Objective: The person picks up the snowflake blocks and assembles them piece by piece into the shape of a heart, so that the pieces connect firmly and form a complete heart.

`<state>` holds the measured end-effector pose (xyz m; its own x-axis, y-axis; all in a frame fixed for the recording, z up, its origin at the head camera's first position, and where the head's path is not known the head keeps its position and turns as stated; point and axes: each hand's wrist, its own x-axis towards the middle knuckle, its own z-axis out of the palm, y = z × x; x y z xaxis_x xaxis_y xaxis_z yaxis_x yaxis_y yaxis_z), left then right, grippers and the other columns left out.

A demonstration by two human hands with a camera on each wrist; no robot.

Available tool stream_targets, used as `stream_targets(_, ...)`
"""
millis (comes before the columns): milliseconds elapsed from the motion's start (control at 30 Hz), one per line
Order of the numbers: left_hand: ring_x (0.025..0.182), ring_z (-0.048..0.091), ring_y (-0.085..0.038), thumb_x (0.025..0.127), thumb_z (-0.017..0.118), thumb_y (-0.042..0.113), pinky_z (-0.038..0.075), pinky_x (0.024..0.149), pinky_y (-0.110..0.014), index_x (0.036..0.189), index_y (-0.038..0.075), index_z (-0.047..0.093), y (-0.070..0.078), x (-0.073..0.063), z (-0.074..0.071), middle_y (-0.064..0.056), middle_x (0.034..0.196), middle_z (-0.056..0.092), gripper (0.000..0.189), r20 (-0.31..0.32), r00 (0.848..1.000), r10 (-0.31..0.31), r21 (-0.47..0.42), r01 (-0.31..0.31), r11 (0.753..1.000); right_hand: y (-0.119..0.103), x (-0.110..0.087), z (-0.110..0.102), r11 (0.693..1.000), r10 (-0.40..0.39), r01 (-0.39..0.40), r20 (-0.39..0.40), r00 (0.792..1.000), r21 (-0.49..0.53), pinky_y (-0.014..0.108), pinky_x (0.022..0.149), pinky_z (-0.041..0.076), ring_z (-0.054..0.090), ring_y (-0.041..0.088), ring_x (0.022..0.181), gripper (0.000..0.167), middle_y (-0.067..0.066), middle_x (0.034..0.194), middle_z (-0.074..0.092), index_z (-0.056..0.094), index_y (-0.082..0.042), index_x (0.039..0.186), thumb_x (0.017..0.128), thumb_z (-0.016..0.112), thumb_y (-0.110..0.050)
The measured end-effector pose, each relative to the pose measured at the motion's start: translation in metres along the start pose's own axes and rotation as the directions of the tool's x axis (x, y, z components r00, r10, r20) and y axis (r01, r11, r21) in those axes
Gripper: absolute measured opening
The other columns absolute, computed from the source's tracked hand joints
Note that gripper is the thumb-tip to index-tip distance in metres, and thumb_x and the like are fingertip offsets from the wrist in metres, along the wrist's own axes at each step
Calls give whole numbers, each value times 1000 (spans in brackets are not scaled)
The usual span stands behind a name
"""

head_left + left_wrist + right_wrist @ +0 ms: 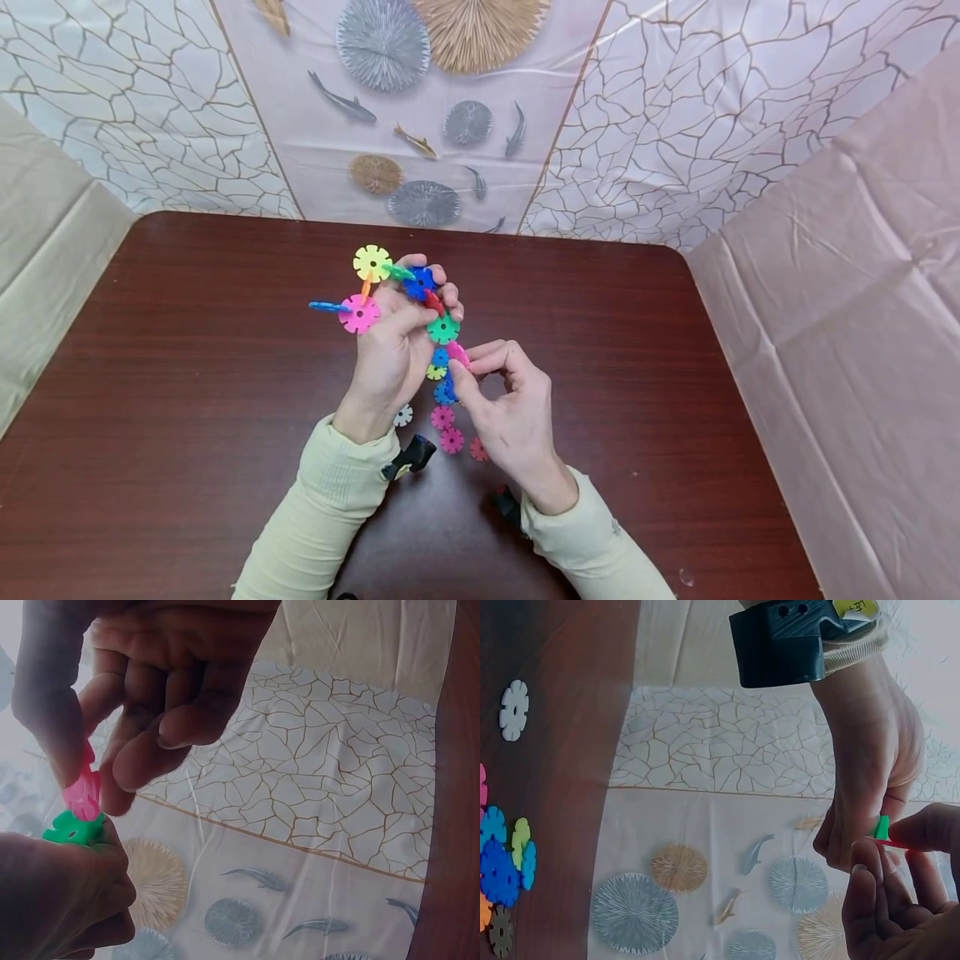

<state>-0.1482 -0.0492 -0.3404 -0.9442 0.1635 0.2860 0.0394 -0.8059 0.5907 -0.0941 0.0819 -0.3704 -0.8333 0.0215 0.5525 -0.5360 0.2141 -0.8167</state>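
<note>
My left hand point(392, 354) grips a linked chain of notched plastic discs, thumb over its red disc point(433, 302). From there the chain runs past a dark blue disc point(420, 284) and a yellow disc point(372, 264) to a pink disc point(360, 314), ending in a blue disc point(327, 307) seen edge-on. At the near end is a green disc point(444, 328). Between thumb and fingers my right hand point(519, 408) pinches another pink disc point(82, 795), its edge at the green disc in the left wrist view. The left palm hides part of the chain's grip.
Below the hands, several loose discs lie on the dark brown table point(187, 417), among them a white disc point(514, 711), magenta discs point(452, 441) and blue discs point(499, 871). A patterned cloth point(637, 125) hangs behind the table, and plain cloth walls flank it.
</note>
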Motion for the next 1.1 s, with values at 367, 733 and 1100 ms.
stream_targets(367, 92, 53, -18, 86, 32, -16, 49, 83, -28, 118, 14, 43, -1, -1, 1, -7, 106, 51, 46, -12, 1000, -1, -3, 1, 1000, 0, 1, -1, 999, -36, 35, -7, 999, -27, 30, 65, 54, 65, 18, 77, 17, 5, 90, 68, 60, -6, 85, 81, 76, -1)
stream_targets(733, 93, 53, -19, 86, 33, -16, 49, 83, -29, 118, 13, 43, -1, -1, 0, -8, 105, 51, 45, -21, 1000, -1, -18, 1, 1000, 2, 0, -3, 999, -28, 28, 3, 1000, -35, 29, 65, 55, 66, 17, 77, 17, 5, 88, 68, 60, -6, 84, 81, 76, -1)
stream_targets(1100, 92, 52, -18, 84, 32, -17, 47, 82, -28, 119, 14, 43, -6, -2, 4, -7, 106, 51, 48, -1, 1000, -24, -38, 24, 999, 1, 1, -2, 999, -52, 52, -9, 999, -10, 28, 63, 54, 65, 17, 72, 17, 6, 87, 67, 59, -4, 84, 82, 75, 0)
